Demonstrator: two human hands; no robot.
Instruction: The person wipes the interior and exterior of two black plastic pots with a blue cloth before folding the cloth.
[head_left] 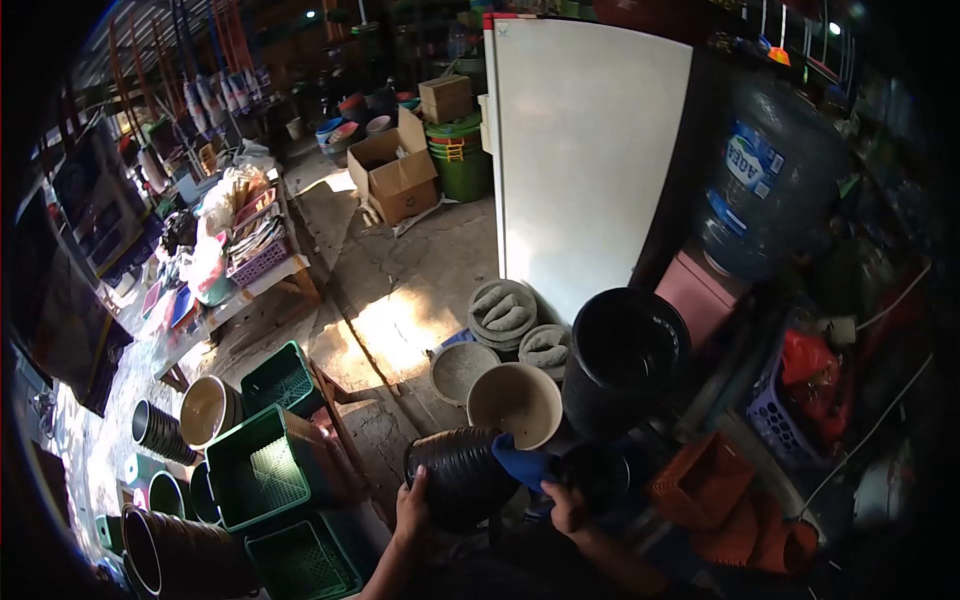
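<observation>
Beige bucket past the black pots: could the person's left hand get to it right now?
Probably not directly: the left hand is on the black pots, which seem to lie between it and the beige bucket.

The concrete floor [360, 262] bears an open cardboard box [404, 192] and a green bin [462, 172] at upper centre, grey stone mortars [503, 318] near the centre; at left, a table [262, 292] carries a purple basket [260, 264] and plastic bags [208, 268]

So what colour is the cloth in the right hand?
The cloth is blue, and it shows best in the head view.
</observation>
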